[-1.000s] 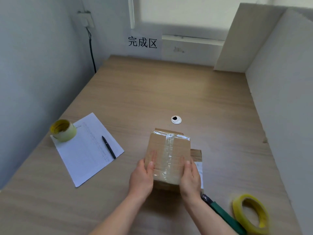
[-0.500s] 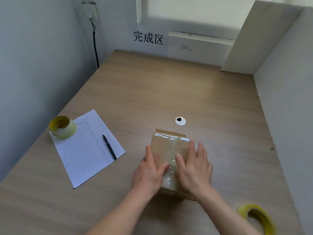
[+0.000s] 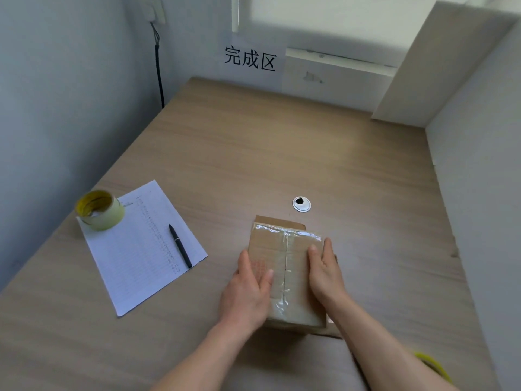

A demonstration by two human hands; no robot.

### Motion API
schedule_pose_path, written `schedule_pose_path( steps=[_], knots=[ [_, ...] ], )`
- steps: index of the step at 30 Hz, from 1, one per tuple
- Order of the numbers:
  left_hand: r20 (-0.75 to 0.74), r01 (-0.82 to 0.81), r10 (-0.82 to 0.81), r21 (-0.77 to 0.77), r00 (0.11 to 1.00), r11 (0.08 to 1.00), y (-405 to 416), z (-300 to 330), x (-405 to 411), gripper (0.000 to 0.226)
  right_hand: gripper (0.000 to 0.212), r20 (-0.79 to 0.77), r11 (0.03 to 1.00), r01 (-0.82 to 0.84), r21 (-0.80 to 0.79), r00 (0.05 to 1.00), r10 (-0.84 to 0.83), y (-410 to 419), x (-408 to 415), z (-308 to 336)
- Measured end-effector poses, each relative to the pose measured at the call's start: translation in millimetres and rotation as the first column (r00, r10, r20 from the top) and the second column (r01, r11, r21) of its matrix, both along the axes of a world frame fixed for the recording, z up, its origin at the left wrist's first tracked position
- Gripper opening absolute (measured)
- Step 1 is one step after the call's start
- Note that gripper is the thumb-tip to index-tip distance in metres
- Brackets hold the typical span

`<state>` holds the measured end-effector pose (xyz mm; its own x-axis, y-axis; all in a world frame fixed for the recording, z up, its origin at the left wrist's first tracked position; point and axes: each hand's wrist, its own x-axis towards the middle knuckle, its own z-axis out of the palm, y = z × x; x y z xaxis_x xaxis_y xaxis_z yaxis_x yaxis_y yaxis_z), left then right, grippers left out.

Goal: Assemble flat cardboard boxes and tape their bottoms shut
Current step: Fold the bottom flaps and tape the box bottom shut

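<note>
One sign we can read

At the upper middle of the frame we see a white paper sign [image 3: 250, 59] on the wall, printed 完成区; the lined sheet [image 3: 141, 244] at left carries writing too small for us to read.

tape roll [image 3: 100, 210] and pen [image 3: 180, 245] on paper [image 3: 141, 249], left of box [image 3: 284, 266]

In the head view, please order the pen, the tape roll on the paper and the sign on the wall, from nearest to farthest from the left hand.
From the left hand:
1. Pen, on the paper to its left.
2. Tape roll, at the paper's far left corner.
3. Sign, on the back wall.
</note>
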<state>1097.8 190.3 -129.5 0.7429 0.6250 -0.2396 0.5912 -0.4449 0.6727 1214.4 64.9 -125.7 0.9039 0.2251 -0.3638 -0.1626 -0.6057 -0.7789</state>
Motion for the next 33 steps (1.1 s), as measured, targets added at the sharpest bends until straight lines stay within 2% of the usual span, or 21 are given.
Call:
schedule_pose_path(
  steps=[2,5,8,9,10,12,13,14,17,19,20,22,25,28,30,33],
  knots=[
    [-0.065,-0.022,0.019,-0.038,0.998,0.999,1.5,5.3,3.3,0.048,0.051,-0.127,0.997,0.036,0.07,0.992,-0.027,-0.7,5.6,2.1],
    [-0.125,-0.062,0.039,-0.181,0.991,0.982,9.5,18.9,10.5,0.037,0.059,-0.286,0.998,0.045,0.054,0.958,-0.028,-1.4,8.3,20.5],
    [0.033,-0.089,0.113,-0.42,0.993,0.903,22.8,43.6,23.7,0.03,0.06,-0.156,0.986,0.055,0.156,0.987,-0.03,-0.4,13.5,49.7],
    [0.11,-0.074,0.143,-0.481,0.984,0.874,27.9,53.1,28.1,0.026,0.06,-0.131,0.953,0.104,0.285,0.989,-0.069,-1.8,15.7,61.4],
    [0.178,-0.051,0.162,-0.507,0.971,0.861,32.5,63.7,32.1,0.027,0.061,-0.168,0.874,0.173,0.455,0.98,-0.106,-4.1,17.1,73.0],
    [0.292,-0.009,0.179,-0.501,0.939,0.866,41.1,82.4,35.9,0.036,0.068,-0.268,0.639,0.289,0.713,0.954,-0.132,-14.2,19.9,89.3],
    [0.335,0.016,0.183,-0.513,0.924,0.858,45.3,87.7,35.1,0.038,0.071,-0.298,0.559,0.32,0.765,0.945,-0.133,-19.8,18.7,95.4],
    [0.342,0.046,0.182,-0.565,0.922,0.824,49.4,91.0,32.1,0.039,0.07,-0.306,0.548,0.329,0.769,0.942,-0.136,-25.3,16.1,97.8],
    [0.193,0.094,0.084,-0.756,0.978,0.647,55.5,82.2,14.8,0.049,0.066,-0.307,0.683,0.351,0.641,0.932,-0.192,-43.5,-1.7,85.2],
    [0.086,0.054,0.023,-0.795,0.996,0.605,50.1,68.8,-0.3,0.029,0.066,-0.314,0.777,0.352,0.521,0.926,-0.209,-54.8,-18.1,67.6],
    [0.043,0.024,0.02,-0.821,0.999,0.571,45.3,66.8,-5.8,0.032,0.066,-0.332,0.8,0.356,0.482,0.92,-0.209,-58.7,-25.4,60.5],
    [-0.062,-0.071,0.035,-0.849,0.997,0.524,37.9,68.3,-8.4,0.068,0.071,-0.376,0.81,0.371,0.453,0.904,-0.204,-63.6,-36.7,53.8],
    [-0.2,-0.146,-0.034,-0.811,0.979,0.567,34.6,77.8,-6.4,0.104,0.092,-0.407,0.849,0.34,0.405,0.898,-0.165,-69.8,-44.5,58.3],
    [-0.243,-0.089,-0.16,-0.766,0.957,0.636,33.4,88.3,-8.3,0.111,0.099,-0.418,0.915,0.255,0.314,0.902,-0.108,-79.4,-48.3,62.0],
    [-0.215,0.012,-0.247,-0.732,0.945,0.681,28.8,89.7,-9.4,0.104,0.087,-0.434,0.945,0.206,0.255,0.897,-0.079,-81.7,-47.2,67.7],
    [-0.098,0.154,-0.31,-0.704,0.946,0.694,12.8,86.9,-1.6,0.09,0.051,-0.423,0.925,0.303,0.228,0.887,-0.186,-78.4,-37.3,69.4]
  ],
)
